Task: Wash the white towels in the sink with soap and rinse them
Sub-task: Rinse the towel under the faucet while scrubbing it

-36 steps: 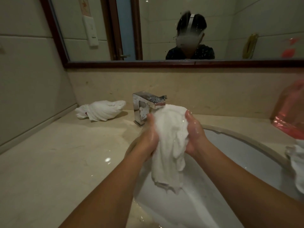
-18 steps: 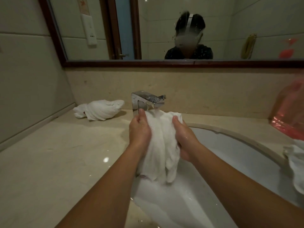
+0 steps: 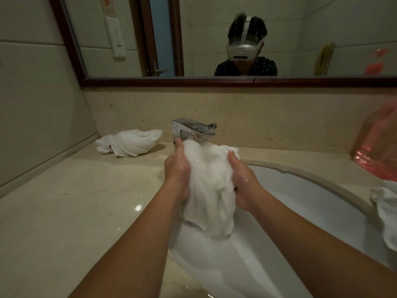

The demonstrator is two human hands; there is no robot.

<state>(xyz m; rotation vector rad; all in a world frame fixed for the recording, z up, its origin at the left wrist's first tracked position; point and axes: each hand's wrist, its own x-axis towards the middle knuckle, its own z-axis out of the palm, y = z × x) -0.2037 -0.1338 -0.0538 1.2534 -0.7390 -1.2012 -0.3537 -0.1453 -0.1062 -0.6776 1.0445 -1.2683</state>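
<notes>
A wet white towel (image 3: 209, 186) hangs bunched between my two hands over the white sink basin (image 3: 311, 201), its top just under the chrome faucet (image 3: 194, 131) spout. My left hand (image 3: 177, 168) grips the towel's left side, and my right hand (image 3: 242, 181) grips its right side. Both hands are wet. The towel's lower end hangs down toward white foam in the basin. A second white towel (image 3: 129, 143) lies twisted on the counter at the back left. Another white towel (image 3: 386, 214) hangs over the sink rim at the right edge.
The beige stone counter (image 3: 75, 211) stretches left of the basin. A pink plastic bag (image 3: 378, 147) stands at the back right. Above the backsplash is a framed mirror (image 3: 214, 80) in which a person wearing a headset is reflected. A tiled wall closes the left side.
The towel was held up against the faucet, then bunched lower. Now both hands have shifted on it and the cloth spreads wider between them under the spout.
</notes>
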